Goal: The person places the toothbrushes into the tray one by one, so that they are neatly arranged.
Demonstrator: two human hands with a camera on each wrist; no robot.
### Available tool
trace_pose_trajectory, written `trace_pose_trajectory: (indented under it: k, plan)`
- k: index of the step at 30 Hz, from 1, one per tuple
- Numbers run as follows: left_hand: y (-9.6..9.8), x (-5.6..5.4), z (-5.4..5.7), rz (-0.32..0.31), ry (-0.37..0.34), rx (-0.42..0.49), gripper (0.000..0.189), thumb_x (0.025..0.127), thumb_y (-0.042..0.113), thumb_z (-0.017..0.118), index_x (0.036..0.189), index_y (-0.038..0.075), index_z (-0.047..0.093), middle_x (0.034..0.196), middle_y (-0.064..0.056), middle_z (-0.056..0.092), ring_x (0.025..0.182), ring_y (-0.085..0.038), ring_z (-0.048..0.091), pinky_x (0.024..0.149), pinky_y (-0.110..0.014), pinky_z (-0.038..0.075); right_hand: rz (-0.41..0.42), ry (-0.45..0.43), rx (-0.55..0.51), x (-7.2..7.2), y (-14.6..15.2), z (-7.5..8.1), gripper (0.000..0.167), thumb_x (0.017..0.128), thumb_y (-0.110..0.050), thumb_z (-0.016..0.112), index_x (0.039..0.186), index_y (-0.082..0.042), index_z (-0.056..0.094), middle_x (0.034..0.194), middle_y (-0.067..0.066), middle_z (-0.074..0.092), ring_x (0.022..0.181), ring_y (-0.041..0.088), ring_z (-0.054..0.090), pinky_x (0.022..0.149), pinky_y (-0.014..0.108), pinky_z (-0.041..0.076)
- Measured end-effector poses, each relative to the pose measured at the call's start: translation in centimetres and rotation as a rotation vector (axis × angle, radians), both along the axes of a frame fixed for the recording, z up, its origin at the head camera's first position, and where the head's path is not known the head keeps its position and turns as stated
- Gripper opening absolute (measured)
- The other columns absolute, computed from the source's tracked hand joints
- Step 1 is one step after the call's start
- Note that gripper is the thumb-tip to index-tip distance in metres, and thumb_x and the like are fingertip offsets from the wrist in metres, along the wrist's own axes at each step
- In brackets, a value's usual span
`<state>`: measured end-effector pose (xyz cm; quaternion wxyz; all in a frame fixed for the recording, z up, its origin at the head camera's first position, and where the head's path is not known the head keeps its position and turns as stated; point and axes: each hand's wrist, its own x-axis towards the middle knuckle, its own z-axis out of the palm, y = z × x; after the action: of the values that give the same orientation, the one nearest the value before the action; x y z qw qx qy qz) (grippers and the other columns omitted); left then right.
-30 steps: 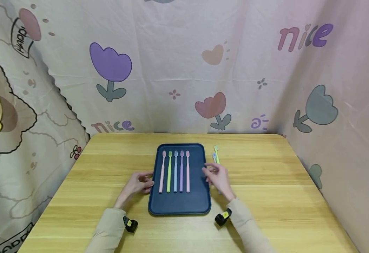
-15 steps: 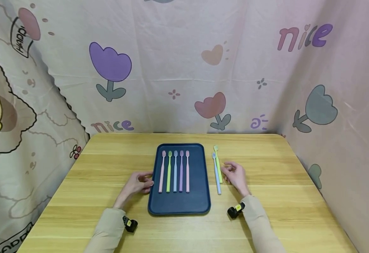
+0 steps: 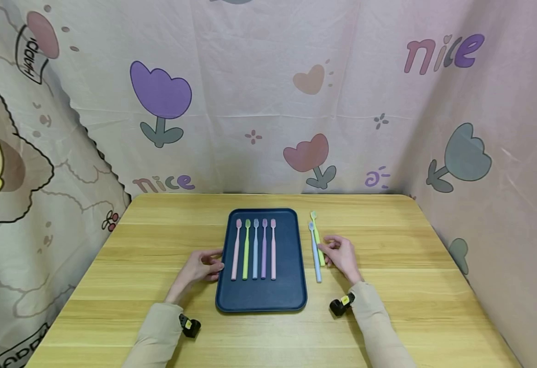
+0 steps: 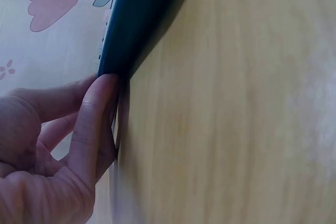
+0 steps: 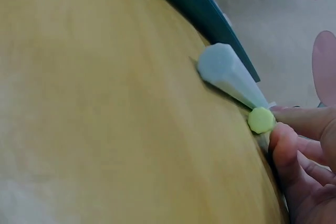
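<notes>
A dark blue tray [image 3: 261, 297] bears a row of several toothbrushes, pink [image 3: 236, 255], green [image 3: 246, 255], blue [image 3: 255, 255], purple [image 3: 264, 255] and pink [image 3: 274, 255]. My left hand [image 3: 201, 266] holds the tray's left edge, thumb against the rim in the left wrist view. Right of the tray, a blue toothbrush [image 3: 316, 258] and a yellow-green toothbrush [image 3: 316, 227] lie side by side on the table. My right hand [image 3: 342, 257] has its thumb and index finger at the yellow-green one's handle [image 5: 261, 120], pinching it. The other fingers curl behind.
The wooden table [image 3: 388, 317] runs up to a printed cloth [image 3: 231, 102] hanging behind it and at both sides. A small black camera sits on each wrist, left [image 3: 189, 325] and right [image 3: 342, 305].
My right hand has left the tray's right edge, moved right past the two loose toothbrushes, then back slightly left onto the yellow-green one. My left hand and the tray stay put.
</notes>
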<state>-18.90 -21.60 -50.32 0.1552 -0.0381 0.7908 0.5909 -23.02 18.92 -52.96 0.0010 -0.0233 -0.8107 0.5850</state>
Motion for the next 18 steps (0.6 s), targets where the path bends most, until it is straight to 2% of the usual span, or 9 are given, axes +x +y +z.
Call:
trace_pose_trajectory:
  k: [5, 11, 18]
  plan:
    - [0.1, 0.0, -0.2, 0.0, -0.003, 0.006, 0.052, 0.092, -0.005, 0.066, 0.142, -0.008, 0.051, 0.09, -0.01, 0.065, 0.069, -0.01, 0.065, 0.062, -0.023, 0.062, 0.064, -0.042, -0.04, 0.7, 0.7, 0.3, 0.041, 0.09, -0.004, 0.073, 0.125, 0.013, 0.06, 0.078, 0.01, 0.067, 0.048, 0.008, 0.058, 0.046, 0.023, 0.056]
    - [0.0, 0.0, -0.1, -0.005, -0.002, -0.004, 0.052, 0.093, -0.005, 0.065, 0.142, -0.009, 0.05, 0.089, -0.009, 0.065, 0.069, -0.009, 0.065, 0.062, -0.023, 0.062, 0.157, -0.121, -0.016, 2.2, 1.6, 0.8, 0.047, 0.09, -0.004, 0.073, 0.127, 0.016, 0.055, 0.075, 0.008, 0.068, 0.051, 0.01, 0.061, 0.049, 0.025, 0.057]
    - [0.0, -0.1, 0.0, -0.005, -0.006, -0.014, 0.053, 0.093, -0.005, 0.065, 0.143, -0.009, 0.05, 0.089, -0.009, 0.065, 0.069, -0.01, 0.065, 0.062, -0.023, 0.062, 0.135, -0.115, 0.059, 1.8, 1.2, 0.9, 0.037, 0.092, -0.015, 0.073, 0.115, 0.01, 0.061, 0.073, 0.007, 0.066, 0.049, 0.011, 0.06, 0.046, 0.026, 0.055]
